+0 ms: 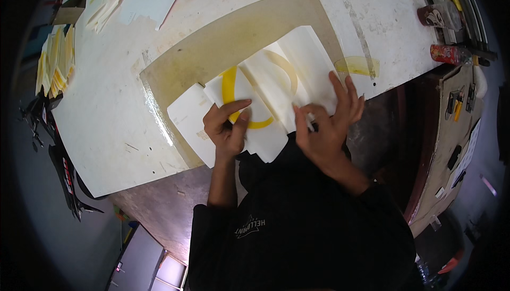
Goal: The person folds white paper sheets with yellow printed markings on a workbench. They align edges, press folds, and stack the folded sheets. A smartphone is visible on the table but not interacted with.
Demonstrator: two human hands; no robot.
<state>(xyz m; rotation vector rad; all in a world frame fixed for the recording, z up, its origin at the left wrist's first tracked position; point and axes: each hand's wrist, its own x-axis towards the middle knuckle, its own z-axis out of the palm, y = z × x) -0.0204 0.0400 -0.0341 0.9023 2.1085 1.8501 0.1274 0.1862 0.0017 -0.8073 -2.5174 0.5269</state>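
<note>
A white card sheet (273,97) with fold lines lies slanted in front of me, a yellow arc printed on its left panel and a paler arc on the middle. Over the left panel my left hand (227,126) is closed, thumb and forefinger close together at the card. My right hand (329,123) rests at the card's right panel with its outer fingers spread and its thumb toward the near edge. Another white card piece (191,116) shows underneath on the left. What lies under my fingers is hidden.
A tan mat (212,52) is taped on the white table (111,110). Stacked yellow-and-white folded cards (56,60) stand at the far left, near a white cutout card (149,1). A cup (440,16) and a red-labelled bottle (449,54) sit at the right edge.
</note>
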